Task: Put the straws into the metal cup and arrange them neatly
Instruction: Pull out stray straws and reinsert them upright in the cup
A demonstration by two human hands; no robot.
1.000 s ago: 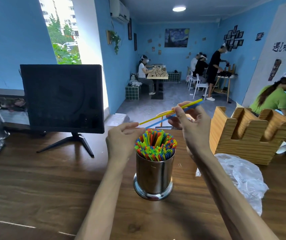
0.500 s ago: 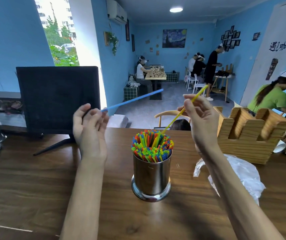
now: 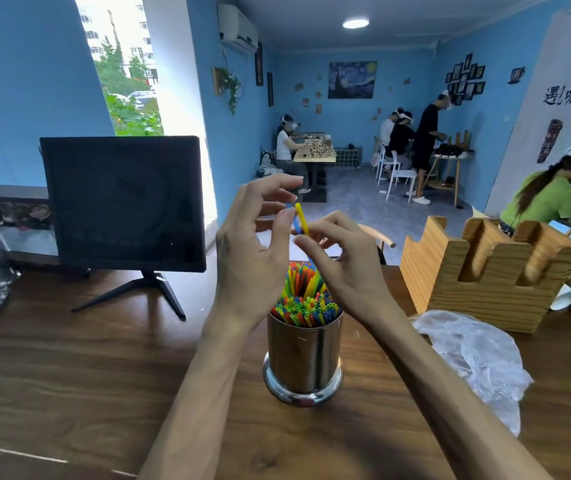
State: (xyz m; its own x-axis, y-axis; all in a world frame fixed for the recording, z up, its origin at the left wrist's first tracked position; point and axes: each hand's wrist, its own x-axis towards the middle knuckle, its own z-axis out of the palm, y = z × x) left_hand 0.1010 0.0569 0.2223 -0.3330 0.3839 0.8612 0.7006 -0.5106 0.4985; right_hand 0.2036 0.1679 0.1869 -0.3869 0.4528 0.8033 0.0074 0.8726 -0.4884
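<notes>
Straws [image 3: 306, 303], dozens in mixed colours, already stood packed upright in the metal cup [image 3: 303, 362] at mid-table, near edge of the wood table [image 3: 69, 375]. Two were still out: a yellow straw [image 3: 302, 218] and a blue straw [image 3: 296, 225], held together just above the cup, tips pointing up. Left hand [image 3: 252, 251] pinched them w/ thumb & a finger, other fingers fanned out. Right hand [image 3: 342, 261] pinched them lower down, fingers curled. Judging by that, task approx. done; left to do: drop these two in & level the bunch, since far straws stuck up higher than near ones. Plastic bag [image 3: 474, 358] lay to the right; can't tell if more straws inside.
</notes>
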